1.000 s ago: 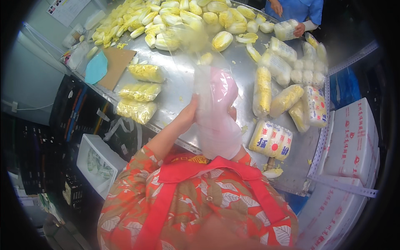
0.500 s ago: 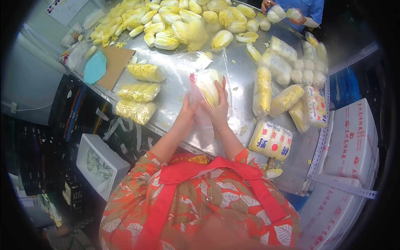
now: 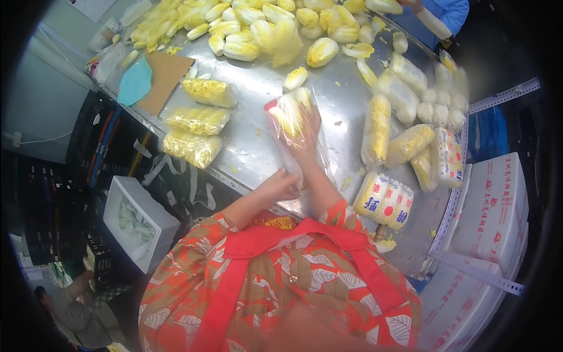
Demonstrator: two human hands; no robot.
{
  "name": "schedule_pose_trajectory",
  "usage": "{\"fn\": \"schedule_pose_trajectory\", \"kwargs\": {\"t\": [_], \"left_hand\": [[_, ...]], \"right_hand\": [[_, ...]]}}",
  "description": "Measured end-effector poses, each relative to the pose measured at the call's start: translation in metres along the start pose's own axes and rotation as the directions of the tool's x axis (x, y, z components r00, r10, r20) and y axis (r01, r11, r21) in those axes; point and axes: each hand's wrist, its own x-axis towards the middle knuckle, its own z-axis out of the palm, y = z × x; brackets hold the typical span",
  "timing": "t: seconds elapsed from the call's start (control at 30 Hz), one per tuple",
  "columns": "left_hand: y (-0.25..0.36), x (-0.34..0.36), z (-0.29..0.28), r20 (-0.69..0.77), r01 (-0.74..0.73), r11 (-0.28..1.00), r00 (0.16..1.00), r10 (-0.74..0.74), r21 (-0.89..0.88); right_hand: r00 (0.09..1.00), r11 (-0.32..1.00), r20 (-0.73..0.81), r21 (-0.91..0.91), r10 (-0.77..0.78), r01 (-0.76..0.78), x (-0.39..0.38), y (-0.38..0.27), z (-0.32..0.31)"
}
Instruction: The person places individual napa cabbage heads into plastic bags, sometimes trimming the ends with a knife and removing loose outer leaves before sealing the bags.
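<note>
Above the middle of the steel table (image 3: 246, 111) I have a clear plastic bag with a small yellow-white Chinese cabbage (image 3: 289, 112) inside it. My right hand (image 3: 308, 126) closes round the cabbage end; some of its fingers are hidden, and the film lies over or around that hand. Lower down, my left hand (image 3: 278, 188) has its fingers drawn together on the loose near end of the plastic bag (image 3: 291, 163). Just beyond the bag lies another small cabbage (image 3: 295, 78) on the metal.
Loose cabbages (image 3: 240, 44) heap the far side. Several filled bags (image 3: 196, 120) lie left, beside brown cardboard (image 3: 161, 82). More packed bags (image 3: 384, 199) cover the right side. White foam boxes (image 3: 489, 205) stand at right, an open one (image 3: 141, 223) at left. A co-worker's blue sleeve (image 3: 443, 17) shows far right.
My left hand has moved down from the bag's side to its near end. The right hand stays at the cabbage. The co-worker's hands shifted toward the top edge, and the view moved slightly.
</note>
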Motion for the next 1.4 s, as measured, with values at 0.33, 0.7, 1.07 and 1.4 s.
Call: {"fn": "schedule_pose_trajectory", "kwargs": {"t": [0.33,0.7,1.07,1.4], "left_hand": [[0.016,-0.008,-0.043,0.143,0.019,1.000,0.990,-0.019,-0.002],[0.023,0.006,-0.029,0.225,-0.356,-0.032,0.517,0.826,0.934],[0.024,0.023,-0.052,0.437,-0.308,-0.315,0.535,0.723,0.898],[0.035,0.024,-0.054,0.479,-0.377,-0.318,0.486,0.731,0.870]], "right_hand": [[0.845,0.996,0.533,-0.090,0.031,0.020,-0.060,-0.030,-0.083],[0.877,0.979,0.463,-0.083,-0.128,0.186,-0.049,-0.035,-0.112],[0.816,0.872,0.569,-0.342,-0.106,0.351,-0.093,0.009,-0.118],[0.877,0.953,0.463,-0.185,-0.129,0.238,-0.092,-0.008,-0.109]]}}
